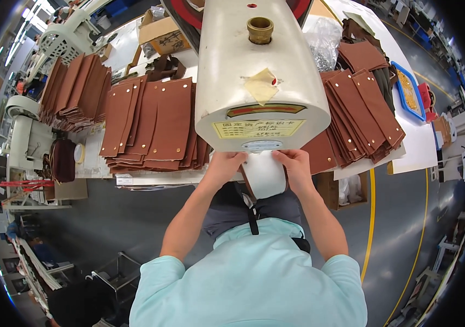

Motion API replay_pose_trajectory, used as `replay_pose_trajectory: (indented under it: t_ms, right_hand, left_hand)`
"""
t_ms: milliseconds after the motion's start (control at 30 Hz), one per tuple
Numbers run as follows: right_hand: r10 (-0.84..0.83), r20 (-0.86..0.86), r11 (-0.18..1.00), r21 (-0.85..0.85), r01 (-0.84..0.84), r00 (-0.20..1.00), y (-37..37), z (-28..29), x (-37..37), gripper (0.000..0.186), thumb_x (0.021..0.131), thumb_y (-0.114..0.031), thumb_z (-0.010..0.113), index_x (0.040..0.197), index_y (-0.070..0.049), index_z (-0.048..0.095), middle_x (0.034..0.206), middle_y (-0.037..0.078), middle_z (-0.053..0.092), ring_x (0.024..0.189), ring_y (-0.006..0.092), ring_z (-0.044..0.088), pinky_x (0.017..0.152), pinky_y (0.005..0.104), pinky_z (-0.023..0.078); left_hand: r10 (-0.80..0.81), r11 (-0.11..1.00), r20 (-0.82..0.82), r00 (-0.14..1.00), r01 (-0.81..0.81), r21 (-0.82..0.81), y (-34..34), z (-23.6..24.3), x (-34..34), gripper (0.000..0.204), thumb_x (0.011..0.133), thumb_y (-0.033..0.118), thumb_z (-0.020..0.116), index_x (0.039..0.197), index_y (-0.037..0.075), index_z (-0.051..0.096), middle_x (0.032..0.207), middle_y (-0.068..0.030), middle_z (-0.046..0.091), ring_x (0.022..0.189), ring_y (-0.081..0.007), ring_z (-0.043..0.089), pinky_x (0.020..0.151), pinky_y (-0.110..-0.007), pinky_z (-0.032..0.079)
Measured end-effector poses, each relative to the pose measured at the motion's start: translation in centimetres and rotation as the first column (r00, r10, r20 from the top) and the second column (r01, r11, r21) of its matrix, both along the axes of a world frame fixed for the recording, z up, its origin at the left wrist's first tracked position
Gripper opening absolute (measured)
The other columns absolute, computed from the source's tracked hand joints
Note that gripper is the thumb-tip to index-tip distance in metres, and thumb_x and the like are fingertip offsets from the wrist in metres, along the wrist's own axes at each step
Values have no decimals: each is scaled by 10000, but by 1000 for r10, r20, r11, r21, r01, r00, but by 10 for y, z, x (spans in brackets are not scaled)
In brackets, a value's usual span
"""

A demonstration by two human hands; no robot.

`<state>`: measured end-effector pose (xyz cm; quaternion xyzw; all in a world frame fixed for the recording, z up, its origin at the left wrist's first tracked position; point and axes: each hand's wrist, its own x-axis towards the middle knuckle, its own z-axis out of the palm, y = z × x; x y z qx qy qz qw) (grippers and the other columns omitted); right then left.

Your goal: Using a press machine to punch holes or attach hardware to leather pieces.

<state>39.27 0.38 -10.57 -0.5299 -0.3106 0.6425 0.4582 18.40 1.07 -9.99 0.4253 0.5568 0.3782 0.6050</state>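
Note:
Beneath the rounded front of a cream-coloured machine [262,60], I hold a panel [265,177] with its white side up and a brown edge showing along its left. My left hand [226,168] pinches its upper left corner, and my right hand [294,165] grips the upper right one. The machine's head hides the panel's far edge and whatever touches it there. Brown panels with metal snaps lie in overlapping stacks close to both hands: one stack [159,122] to the left, another [363,114] to the right.
More brown panels [77,90] stand farther left. A blue tray [408,90] of small brass-coloured parts sits at the table's right side. An open cardboard box [161,32] is at the back left; another box [347,188] with plastic bags is below the table's right edge.

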Motion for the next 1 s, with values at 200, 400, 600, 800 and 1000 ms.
replay_pose_trajectory:
  t_ms: [200, 400, 600, 800, 1000]
  right_hand:
    - [166, 192, 981, 70, -183, 967, 21, -1, -16, 192, 806, 1, 728, 991, 42, 701, 859, 75, 699, 763, 126, 634, 681, 272, 508]
    - [191, 286, 961, 142, -238, 939, 32, 15, -24, 380, 726, 72, 717, 1097, 61, 630, 982, 118, 675, 916, 195, 636, 789, 328, 522]
    - [255, 188, 964, 27, -265, 949, 33, 27, -15, 397, 719, 91, 693, 1108, 62, 619, 1023, 127, 663, 955, 208, 636, 821, 338, 523]
    - [337, 122, 933, -176, -314, 934, 20, 32, 11, 286, 750, 37, 704, 1031, 64, 660, 942, 103, 685, 883, 187, 646, 795, 317, 522]
    - [659, 517, 686, -117, -718, 546, -11, 25, 58, 235, 810, -52, 733, 1013, 58, 686, 849, 49, 698, 757, 108, 632, 688, 274, 503]
  left_hand:
    - [-179, 978, -203, 963, 196, 67, 5, 21, -1, 280, 836, 21, 681, 1103, -43, 626, 964, -56, 651, 839, -118, 615, 690, -237, 500]
    - [-121, 963, -212, 970, 167, 213, 12, 3, 1, 319, 843, 42, 678, 1154, -21, 649, 1044, -74, 684, 904, -137, 630, 773, -290, 516]
    - [-53, 962, -175, 983, 97, 255, 14, -2, 4, 306, 846, 38, 667, 1147, -15, 659, 1082, -87, 693, 955, -157, 639, 824, -305, 518]
    - [-67, 971, -188, 980, 107, 214, 13, 8, 9, 302, 833, 1, 662, 1133, -30, 655, 1081, -99, 691, 974, -173, 646, 836, -312, 527]
    - [25, 982, -176, 984, 10, 191, -1, -11, -7, 389, 821, -46, 651, 1205, -34, 593, 1048, -101, 688, 929, -167, 654, 776, -299, 542]
